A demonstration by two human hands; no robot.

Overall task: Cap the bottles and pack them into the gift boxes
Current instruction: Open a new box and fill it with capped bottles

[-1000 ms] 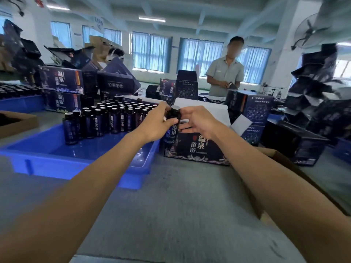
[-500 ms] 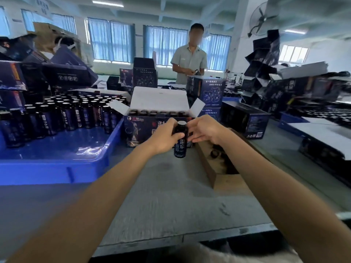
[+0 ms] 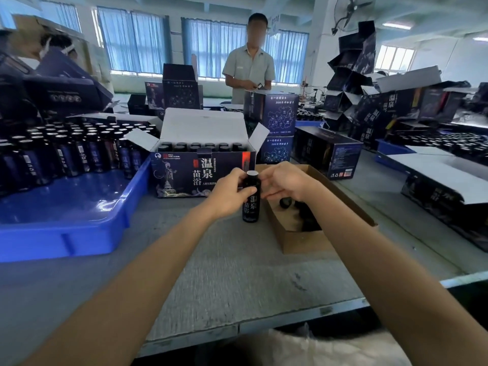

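Head: bottle (image 3: 250, 206) between hands (image 3: 227, 194) (image 3: 288, 180)

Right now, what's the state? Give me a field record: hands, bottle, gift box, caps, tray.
left hand: grips the bottle by its upper half
right hand: fingers relaxed, beside the bottle's top, nothing visibly held
bottle: upright, appears to stand on the table; silver top, no black cap on it
gift box: open, flap up, black-capped bottles inside
cardboard box: right of the bottle, loose black caps inside
blue tray: left, many bottles standing
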